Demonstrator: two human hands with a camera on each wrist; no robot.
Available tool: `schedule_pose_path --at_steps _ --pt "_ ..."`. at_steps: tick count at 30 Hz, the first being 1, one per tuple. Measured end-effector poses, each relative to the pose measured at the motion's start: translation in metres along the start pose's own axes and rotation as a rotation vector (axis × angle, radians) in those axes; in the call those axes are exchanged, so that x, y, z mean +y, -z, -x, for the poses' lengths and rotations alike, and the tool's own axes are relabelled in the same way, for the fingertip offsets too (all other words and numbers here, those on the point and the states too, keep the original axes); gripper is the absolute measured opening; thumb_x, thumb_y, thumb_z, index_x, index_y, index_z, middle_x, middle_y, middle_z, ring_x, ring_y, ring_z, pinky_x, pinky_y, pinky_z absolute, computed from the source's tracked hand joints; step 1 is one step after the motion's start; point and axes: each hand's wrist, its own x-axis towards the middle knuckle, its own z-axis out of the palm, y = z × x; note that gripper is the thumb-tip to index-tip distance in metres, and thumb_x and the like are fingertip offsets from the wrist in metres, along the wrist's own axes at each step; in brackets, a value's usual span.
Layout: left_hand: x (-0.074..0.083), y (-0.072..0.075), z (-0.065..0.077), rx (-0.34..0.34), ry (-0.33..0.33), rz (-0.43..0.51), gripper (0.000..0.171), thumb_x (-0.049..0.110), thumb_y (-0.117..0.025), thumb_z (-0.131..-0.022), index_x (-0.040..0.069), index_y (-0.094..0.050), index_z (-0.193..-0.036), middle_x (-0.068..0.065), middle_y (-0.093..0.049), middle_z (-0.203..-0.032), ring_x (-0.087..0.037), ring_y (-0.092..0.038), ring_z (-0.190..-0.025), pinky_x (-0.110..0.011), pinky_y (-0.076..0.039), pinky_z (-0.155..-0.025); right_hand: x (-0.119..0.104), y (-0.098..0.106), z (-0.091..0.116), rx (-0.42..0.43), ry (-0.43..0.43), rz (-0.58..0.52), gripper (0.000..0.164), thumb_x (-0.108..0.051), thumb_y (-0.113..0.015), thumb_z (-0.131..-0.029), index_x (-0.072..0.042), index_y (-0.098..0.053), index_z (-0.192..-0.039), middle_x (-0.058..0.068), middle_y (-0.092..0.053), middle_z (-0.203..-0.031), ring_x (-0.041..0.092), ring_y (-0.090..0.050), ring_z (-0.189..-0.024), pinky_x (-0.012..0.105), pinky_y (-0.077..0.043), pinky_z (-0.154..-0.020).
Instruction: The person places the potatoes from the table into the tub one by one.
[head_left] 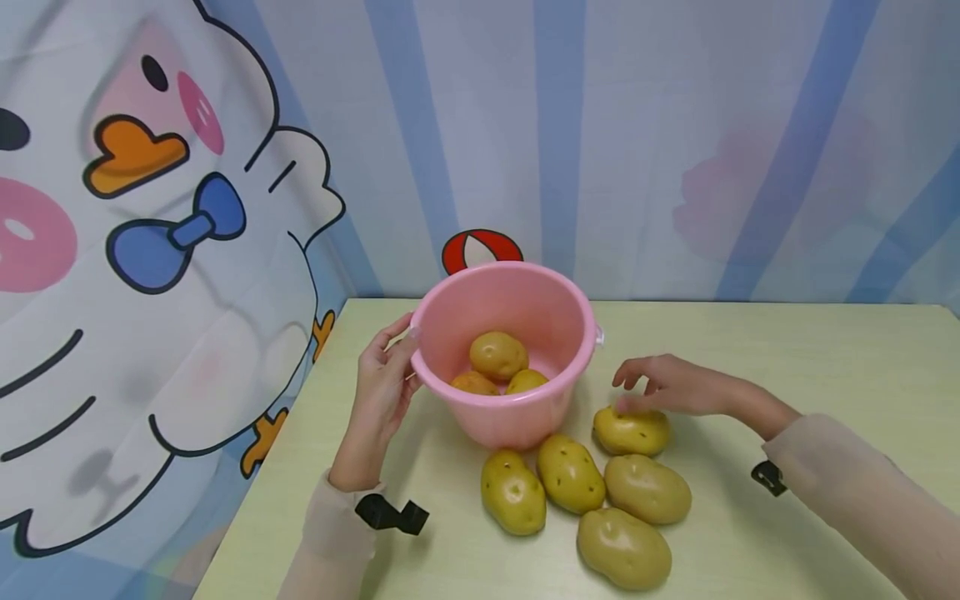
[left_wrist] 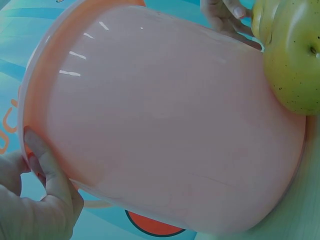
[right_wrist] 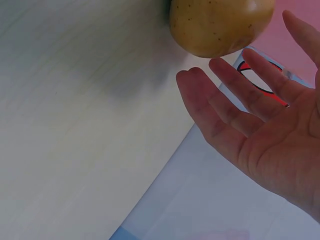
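A pink bucket (head_left: 502, 421) stands tilted toward me on the table, with three potatoes (head_left: 498, 355) inside. My left hand (head_left: 384, 379) grips its rim at the left side; the left wrist view shows fingers (left_wrist: 50, 172) hooked at the rim. On the right, my right hand (head_left: 678, 385) hovers at a yellow potato (head_left: 632, 432), its fingers spread and slightly bent. In the right wrist view that potato (right_wrist: 220, 25) lies just beyond the fingertips, with a gap visible. Several more potatoes (head_left: 624, 548) lie in front of the bucket.
The pale wooden table (head_left: 825, 367) reaches back to a blue striped cloth backdrop (head_left: 630, 150). A large cartoon bird (head_left: 187, 333) is printed on the cloth at the left. Black straps (head_left: 392, 514) are on both sleeves.
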Motion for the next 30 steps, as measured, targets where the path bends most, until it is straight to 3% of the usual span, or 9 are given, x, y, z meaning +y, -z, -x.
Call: schedule_pose_path --at_steps 12,18,30 --pt "-0.001 0.001 0.001 -0.003 -0.001 0.006 0.042 0.020 -0.062 -0.101 0.011 -0.052 -0.140 -0.018 -0.061 -0.129 -0.030 -0.067 -0.106 -0.037 -0.054 -0.088 0.003 -0.010 0.000 -0.022 0.015 -0.005 0.047 -0.037 -0.071 -0.093 -0.002 -0.062 -0.122 0.008 -0.065 -0.116 0.024 -0.062 -0.094 0.039 -0.053 -0.083" --pt "-0.002 0.002 0.000 -0.002 -0.006 0.004 0.043 0.020 -0.062 -0.100 0.010 -0.051 -0.141 -0.019 -0.060 -0.130 -0.030 -0.067 -0.105 -0.036 -0.055 -0.086 0.004 -0.017 -0.002 -0.038 0.022 -0.018 0.042 -0.037 -0.072 -0.092 -0.005 -0.063 -0.118 0.002 -0.064 -0.106 0.021 -0.057 -0.084 0.031 -0.050 -0.074" --pt "-0.002 0.001 -0.001 -0.010 -0.010 0.005 0.043 0.021 -0.062 -0.101 0.010 -0.051 -0.141 -0.017 -0.061 -0.131 -0.035 -0.064 -0.111 -0.038 -0.052 -0.089 0.004 -0.022 -0.003 -0.028 0.049 0.019 0.043 -0.040 -0.073 -0.091 -0.006 -0.063 -0.116 -0.002 -0.061 -0.097 0.019 -0.053 -0.087 0.030 -0.046 -0.074"
